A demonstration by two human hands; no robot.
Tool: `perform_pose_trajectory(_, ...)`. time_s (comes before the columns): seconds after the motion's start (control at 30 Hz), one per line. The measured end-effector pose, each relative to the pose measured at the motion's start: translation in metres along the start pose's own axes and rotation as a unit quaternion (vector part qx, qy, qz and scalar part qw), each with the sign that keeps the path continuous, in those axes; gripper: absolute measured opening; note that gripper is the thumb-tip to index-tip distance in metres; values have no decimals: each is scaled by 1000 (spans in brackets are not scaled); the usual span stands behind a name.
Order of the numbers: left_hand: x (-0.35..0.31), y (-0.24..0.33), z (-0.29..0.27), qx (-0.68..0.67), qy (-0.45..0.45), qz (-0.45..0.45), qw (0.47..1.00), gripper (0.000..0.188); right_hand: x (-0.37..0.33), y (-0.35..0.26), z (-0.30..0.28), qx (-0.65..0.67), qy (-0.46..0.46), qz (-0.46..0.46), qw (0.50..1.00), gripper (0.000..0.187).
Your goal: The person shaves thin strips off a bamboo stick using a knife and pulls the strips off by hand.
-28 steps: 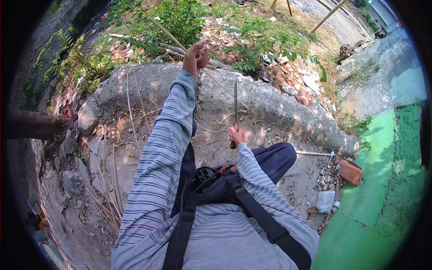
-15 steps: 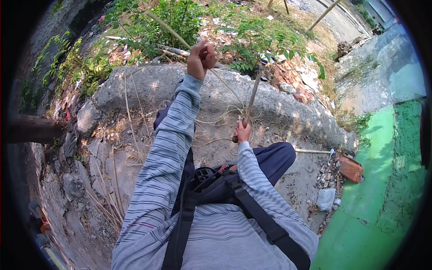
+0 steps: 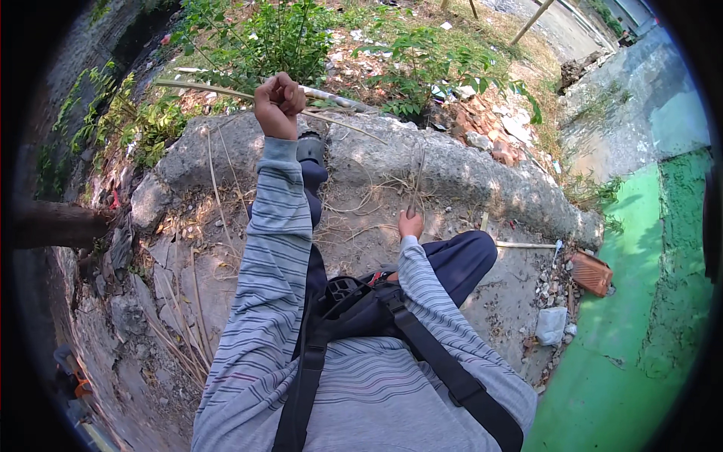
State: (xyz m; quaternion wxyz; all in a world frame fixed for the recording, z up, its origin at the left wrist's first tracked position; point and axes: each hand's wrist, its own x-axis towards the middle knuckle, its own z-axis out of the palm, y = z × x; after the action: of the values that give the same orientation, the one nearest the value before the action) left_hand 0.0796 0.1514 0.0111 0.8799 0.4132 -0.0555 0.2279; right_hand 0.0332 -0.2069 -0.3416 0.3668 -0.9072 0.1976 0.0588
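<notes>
Raised over the concrete kerb, my left hand (image 3: 279,105) is closed round a long, thin bamboo strip (image 3: 203,89). The strip's thicker length points left towards the plants, and its thin end slants down to the right. Lower and further right, above my bent knee, my right hand (image 3: 410,224) grips the handle of a long-bladed knife (image 3: 417,177). That blade points away from me and shows as a narrow, blurred line. The knife and strip are apart. Loose thin shavings (image 3: 369,200) lie on the ground between my legs and the kerb.
A rough concrete kerb (image 3: 459,169) runs across in front, with leafy plants (image 3: 282,45) and litter beyond. Several bamboo strips (image 3: 177,320) lie at left. To the right are a reddish-brown ribbed block (image 3: 591,273), a pale plastic piece (image 3: 551,325) and a green-painted surface (image 3: 602,361).
My left hand has moved left and slightly down, swinging the strip from steep to nearly level. The knife has turned more upright, its blade now edge-on, and my right hand has shifted slightly.
</notes>
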Motion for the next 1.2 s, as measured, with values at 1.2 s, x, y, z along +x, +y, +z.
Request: perform_pose_trajectory(1.2,-100,97,-71,89,104,68,988,44,-201,-44,-45,-212,-368,-241,873,46)
